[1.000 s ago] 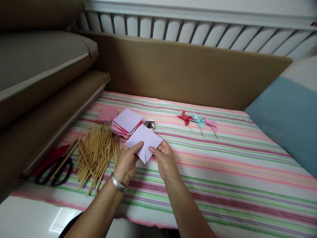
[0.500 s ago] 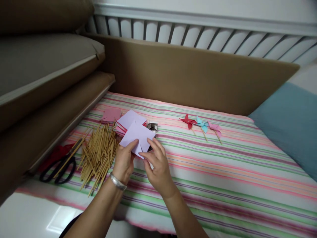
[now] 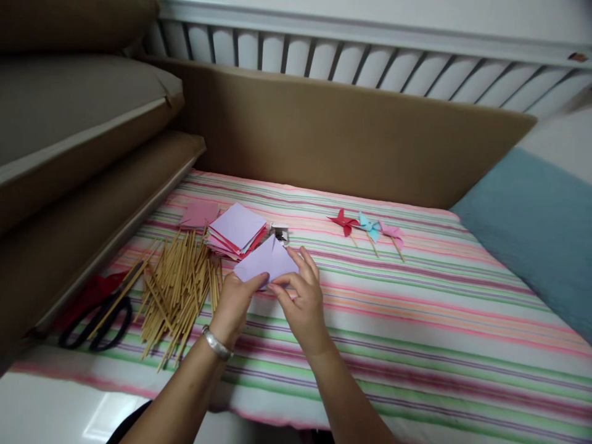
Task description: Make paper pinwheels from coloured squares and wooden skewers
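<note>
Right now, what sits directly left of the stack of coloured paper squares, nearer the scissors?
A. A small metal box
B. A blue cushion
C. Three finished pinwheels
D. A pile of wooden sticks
D. The pile of wooden sticks lies between the paper stack and the black-handled scissors, while the pinwheels lie off to the right.

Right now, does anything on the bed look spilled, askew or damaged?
The wooden sticks lie in a loose, crisscrossed heap, some over the scissors. The paper stack is fanned unevenly. Nothing looks damaged; both hands hold the lilac sheet.
</note>
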Action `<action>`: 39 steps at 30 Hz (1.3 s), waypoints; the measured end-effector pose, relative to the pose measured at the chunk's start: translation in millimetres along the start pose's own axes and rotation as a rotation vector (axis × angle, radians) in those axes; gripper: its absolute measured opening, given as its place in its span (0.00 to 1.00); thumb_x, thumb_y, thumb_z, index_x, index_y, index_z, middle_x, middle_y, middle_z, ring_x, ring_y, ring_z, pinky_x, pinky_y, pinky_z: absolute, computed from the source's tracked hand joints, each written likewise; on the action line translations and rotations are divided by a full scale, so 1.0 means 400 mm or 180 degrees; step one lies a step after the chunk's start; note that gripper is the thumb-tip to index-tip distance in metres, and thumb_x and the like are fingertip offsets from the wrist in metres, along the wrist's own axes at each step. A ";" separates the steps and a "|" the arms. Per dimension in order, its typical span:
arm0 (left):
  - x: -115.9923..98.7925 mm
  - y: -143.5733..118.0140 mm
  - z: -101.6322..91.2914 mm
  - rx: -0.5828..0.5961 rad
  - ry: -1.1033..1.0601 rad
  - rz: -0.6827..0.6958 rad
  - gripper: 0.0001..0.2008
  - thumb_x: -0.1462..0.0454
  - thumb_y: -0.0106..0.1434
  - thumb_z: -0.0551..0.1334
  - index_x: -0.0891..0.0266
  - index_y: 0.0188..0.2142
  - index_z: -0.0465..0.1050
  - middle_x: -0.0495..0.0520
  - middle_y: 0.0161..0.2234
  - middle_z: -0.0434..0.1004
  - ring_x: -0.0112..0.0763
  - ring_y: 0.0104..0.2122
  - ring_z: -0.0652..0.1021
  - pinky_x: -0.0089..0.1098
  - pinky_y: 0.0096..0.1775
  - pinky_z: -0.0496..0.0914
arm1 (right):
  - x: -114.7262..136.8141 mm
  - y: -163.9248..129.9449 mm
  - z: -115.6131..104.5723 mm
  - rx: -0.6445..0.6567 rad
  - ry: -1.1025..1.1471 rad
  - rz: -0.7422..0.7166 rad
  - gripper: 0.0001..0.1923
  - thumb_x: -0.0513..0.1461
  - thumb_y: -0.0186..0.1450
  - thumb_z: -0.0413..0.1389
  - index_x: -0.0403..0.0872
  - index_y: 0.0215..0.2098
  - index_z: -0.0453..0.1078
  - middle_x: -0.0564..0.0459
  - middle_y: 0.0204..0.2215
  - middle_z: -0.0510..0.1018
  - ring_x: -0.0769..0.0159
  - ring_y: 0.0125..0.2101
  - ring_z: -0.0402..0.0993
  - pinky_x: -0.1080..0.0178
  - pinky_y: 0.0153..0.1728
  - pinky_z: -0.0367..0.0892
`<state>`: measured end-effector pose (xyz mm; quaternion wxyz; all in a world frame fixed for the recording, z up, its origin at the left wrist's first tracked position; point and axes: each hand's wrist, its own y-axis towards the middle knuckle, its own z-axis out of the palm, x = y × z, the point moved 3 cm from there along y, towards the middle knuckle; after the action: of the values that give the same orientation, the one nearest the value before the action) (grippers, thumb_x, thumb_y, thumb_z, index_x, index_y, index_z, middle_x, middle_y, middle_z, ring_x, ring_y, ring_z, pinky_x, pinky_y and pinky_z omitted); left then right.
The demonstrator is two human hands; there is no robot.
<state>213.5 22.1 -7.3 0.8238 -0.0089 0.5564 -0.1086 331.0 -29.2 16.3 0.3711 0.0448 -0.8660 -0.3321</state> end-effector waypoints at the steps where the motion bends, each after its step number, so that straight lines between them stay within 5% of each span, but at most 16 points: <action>1: 0.001 -0.003 0.004 0.0114 0.0026 -0.0028 0.16 0.66 0.47 0.67 0.67 0.38 0.76 0.59 0.39 0.79 0.38 0.38 0.77 0.37 0.45 0.69 | -0.007 0.002 -0.003 -0.0019 0.0033 0.0083 0.03 0.37 0.58 0.58 0.48 0.26 0.71 0.48 0.55 0.66 0.55 0.61 0.49 0.48 0.56 0.53; 7: 0.000 -0.015 0.018 0.0367 0.0010 -0.0301 0.12 0.65 0.50 0.65 0.66 0.36 0.76 0.56 0.35 0.80 0.34 0.34 0.76 0.32 0.36 0.71 | -0.046 0.005 -0.002 0.0001 0.0512 0.0745 0.02 0.38 0.57 0.59 0.48 0.26 0.72 0.47 0.53 0.68 0.57 0.58 0.55 0.51 0.57 0.52; 12: 0.000 -0.015 0.017 0.0340 0.0001 -0.0359 0.08 0.65 0.49 0.66 0.66 0.31 0.77 0.54 0.29 0.79 0.32 0.30 0.76 0.30 0.33 0.71 | -0.058 0.005 0.006 -0.0009 0.0960 0.1139 0.03 0.38 0.54 0.60 0.48 0.24 0.72 0.50 0.39 0.74 0.60 0.45 0.68 0.57 0.47 0.62; 21: -0.026 -0.022 0.026 0.0599 0.0624 -0.0316 0.15 0.63 0.45 0.70 0.65 0.35 0.78 0.57 0.34 0.80 0.39 0.36 0.77 0.32 0.37 0.70 | -0.047 0.013 0.001 -0.0021 0.1135 0.1507 0.05 0.38 0.52 0.59 0.48 0.19 0.69 0.55 0.24 0.70 0.65 0.30 0.68 0.63 0.33 0.63; 27: -0.017 -0.009 0.010 0.0381 0.0689 -0.0210 0.14 0.65 0.44 0.69 0.65 0.33 0.78 0.55 0.32 0.81 0.36 0.32 0.77 0.30 0.35 0.70 | -0.060 0.003 0.009 0.0134 0.2033 0.2189 0.08 0.41 0.50 0.62 0.47 0.27 0.71 0.55 0.25 0.74 0.66 0.29 0.70 0.63 0.31 0.65; 32: -0.009 -0.001 -0.013 0.0348 0.0693 -0.0408 0.11 0.66 0.43 0.69 0.66 0.30 0.78 0.54 0.27 0.79 0.30 0.25 0.74 0.26 0.26 0.66 | -0.068 -0.005 0.015 0.0298 0.3238 0.2924 0.36 0.39 0.47 0.64 0.50 0.53 0.60 0.54 0.31 0.78 0.62 0.29 0.75 0.60 0.31 0.69; 39: 0.001 -0.005 -0.002 0.0495 0.0596 -0.0648 0.11 0.66 0.42 0.70 0.66 0.28 0.79 0.54 0.26 0.80 0.31 0.24 0.75 0.27 0.28 0.66 | -0.064 -0.009 0.035 0.0530 0.3568 0.2818 0.28 0.35 0.45 0.63 0.48 0.45 0.66 0.53 0.35 0.78 0.61 0.34 0.75 0.60 0.36 0.70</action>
<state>212.5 20.4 -7.7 0.7512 0.0088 0.6169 -0.2347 339.3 -16.0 -8.5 0.8551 -0.1187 -0.5046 -0.0103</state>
